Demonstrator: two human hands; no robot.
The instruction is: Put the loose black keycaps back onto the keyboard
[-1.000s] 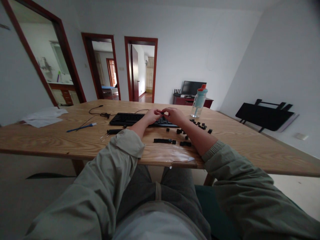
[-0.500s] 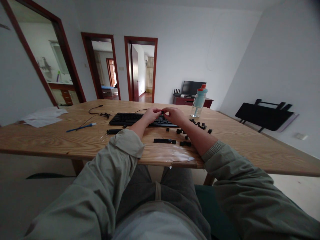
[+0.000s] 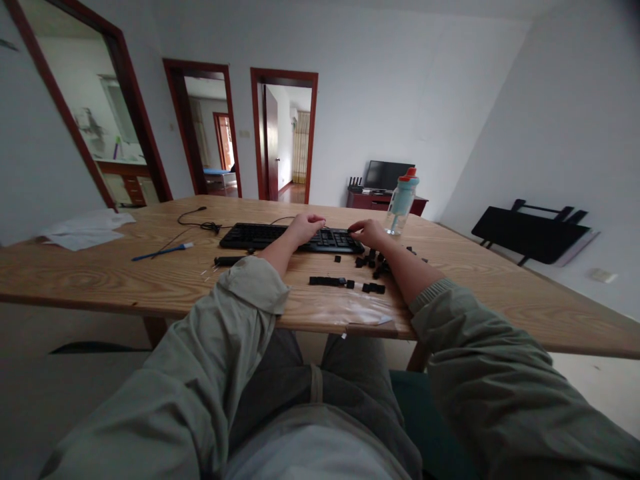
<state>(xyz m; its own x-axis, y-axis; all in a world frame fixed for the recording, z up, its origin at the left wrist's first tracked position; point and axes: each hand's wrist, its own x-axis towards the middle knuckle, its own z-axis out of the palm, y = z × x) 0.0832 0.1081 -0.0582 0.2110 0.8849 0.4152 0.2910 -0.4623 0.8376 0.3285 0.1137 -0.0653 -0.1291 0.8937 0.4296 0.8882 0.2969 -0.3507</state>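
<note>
Keyboard (image 3: 265,235), loose keycaps (image 3: 327,281) nearby, bottle (image 3: 401,201) beyond

Wooden table (image 3: 500,293) — keyboard (image 3: 250,236), black keycaps (image 3: 326,281), bottle (image 3: 401,200), white paper (image 3: 85,230).

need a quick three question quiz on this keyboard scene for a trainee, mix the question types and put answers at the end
1. Which is nearer the water bottle: the left hand or the right hand?
2. True or false: the blue-handled brush lies to the left of the keyboard.
3. Fill in: the short row of black keycaps lies ____ the keyboard and the near edge of the table.

Key: 1. the right hand; 2. true; 3. between
</note>
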